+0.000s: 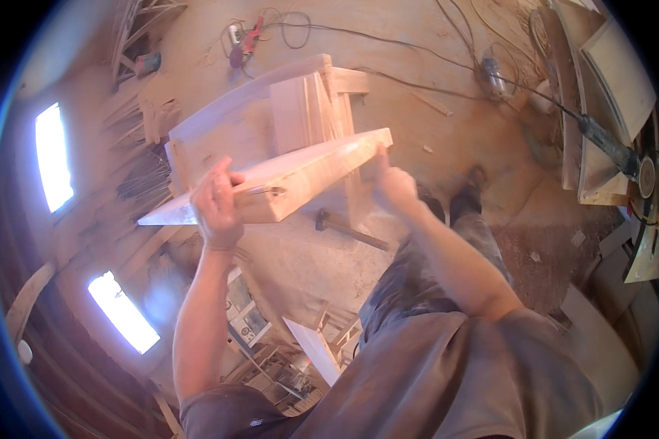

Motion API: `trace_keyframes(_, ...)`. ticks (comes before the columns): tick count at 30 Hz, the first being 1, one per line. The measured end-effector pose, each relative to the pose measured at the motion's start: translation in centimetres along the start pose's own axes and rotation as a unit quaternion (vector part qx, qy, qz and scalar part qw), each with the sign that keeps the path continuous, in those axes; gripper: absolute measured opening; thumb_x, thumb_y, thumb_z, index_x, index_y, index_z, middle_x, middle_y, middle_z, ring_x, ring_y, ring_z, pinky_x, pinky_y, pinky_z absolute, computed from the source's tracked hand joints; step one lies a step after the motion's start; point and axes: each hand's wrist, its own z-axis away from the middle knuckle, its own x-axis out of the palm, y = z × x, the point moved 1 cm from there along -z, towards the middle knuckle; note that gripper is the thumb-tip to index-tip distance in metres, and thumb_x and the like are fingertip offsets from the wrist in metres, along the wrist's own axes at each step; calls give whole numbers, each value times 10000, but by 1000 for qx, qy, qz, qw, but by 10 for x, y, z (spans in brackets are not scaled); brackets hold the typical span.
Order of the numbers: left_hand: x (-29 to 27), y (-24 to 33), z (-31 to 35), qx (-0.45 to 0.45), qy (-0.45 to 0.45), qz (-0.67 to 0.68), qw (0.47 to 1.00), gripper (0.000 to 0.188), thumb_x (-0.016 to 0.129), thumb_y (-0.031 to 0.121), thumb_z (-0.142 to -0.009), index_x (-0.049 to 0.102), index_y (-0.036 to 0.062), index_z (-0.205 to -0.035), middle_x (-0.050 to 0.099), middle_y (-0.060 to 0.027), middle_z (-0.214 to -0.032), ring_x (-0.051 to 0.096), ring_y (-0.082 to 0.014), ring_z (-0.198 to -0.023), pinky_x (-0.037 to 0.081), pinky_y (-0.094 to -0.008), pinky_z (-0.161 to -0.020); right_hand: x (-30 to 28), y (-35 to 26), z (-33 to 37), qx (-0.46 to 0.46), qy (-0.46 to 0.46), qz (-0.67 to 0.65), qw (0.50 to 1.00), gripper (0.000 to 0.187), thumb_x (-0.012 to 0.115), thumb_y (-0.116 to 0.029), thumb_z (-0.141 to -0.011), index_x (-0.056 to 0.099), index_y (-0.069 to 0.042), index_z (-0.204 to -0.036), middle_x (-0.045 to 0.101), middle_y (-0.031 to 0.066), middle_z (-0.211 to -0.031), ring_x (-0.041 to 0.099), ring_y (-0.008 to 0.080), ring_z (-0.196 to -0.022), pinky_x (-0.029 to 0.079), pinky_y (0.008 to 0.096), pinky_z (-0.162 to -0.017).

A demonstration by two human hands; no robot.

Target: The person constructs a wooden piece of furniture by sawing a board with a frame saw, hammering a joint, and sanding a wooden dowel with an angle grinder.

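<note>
A thick, pale wooden board (pixel 322 162) is held tilted across the space before me. My left hand (pixel 218 205) grips it near its left end, fingers bent over the edge. A dark notch or knot shows in the board's near end face, beside that hand. At the opposite end, my right hand (pixel 397 189) has one finger up against the board's corner and the other fingers curled; their hold is partly hidden. Below the board, a hammer (pixel 353 231) lies with its handle pointing right. Behind it stands a wooden piece with a curved rail (pixel 245 91) and upright boards (pixel 296 113).
A red corded power tool (pixel 252 38) and a grey power tool (pixel 495 79) lie on the dusty floor among cables (pixel 388 40). At right, an angle grinder (pixel 613 146) rests near leaning panels (pixel 622 77). Scrap wood (pixel 154 110) is piled at left.
</note>
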Motion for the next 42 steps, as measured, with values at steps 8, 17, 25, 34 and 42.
trace_keyframes(8,-2,-4,2,-30,110,134,984,395,457,221,-1050,677,-103,-1099,697,-97,-768,616,-164,-702,525,-353,-817,-77,-56,48,-259,156,-5,953,754,732,-48,-751,428,-8,-1440,574,199,-1288,562,399,-1218,486,466,-1018)
trace_keyframes(17,-4,-3,23,-74,466,224,853,380,488,190,-1029,609,-124,-1205,721,-144,-967,645,-241,-953,448,-402,-1067,-135,-160,106,-470,133,-75,869,663,882,-82,-682,594,-31,-1276,647,156,-1209,614,364,-1128,516,441,-958)
trace_keyframes(25,73,34,75,-355,528,235,735,834,657,130,-937,171,-87,-1580,332,-222,-1581,399,-318,-1407,336,-405,-1164,-145,-153,90,-498,117,32,859,659,936,-247,-678,623,4,-1200,696,169,-1113,670,364,-1058,548,436,-904)
trace_keyframes(34,37,65,27,-454,515,382,619,909,627,197,-922,81,-75,-1596,300,-302,-1546,365,-415,-1426,360,-440,-1153,-156,-166,84,-540,69,70,836,603,921,-253,-687,606,-4,-1136,685,181,-1051,682,384,-952,564,440,-812)
trace_keyframes(42,80,11,52,-492,436,177,733,761,601,245,-957,274,-110,-1546,383,-331,-1523,475,-420,-1344,420,-452,-1106,-174,-114,69,-438,-2,143,887,400,783,-152,-780,603,-33,-1116,658,166,-1075,648,375,-1043,533,479,-890)
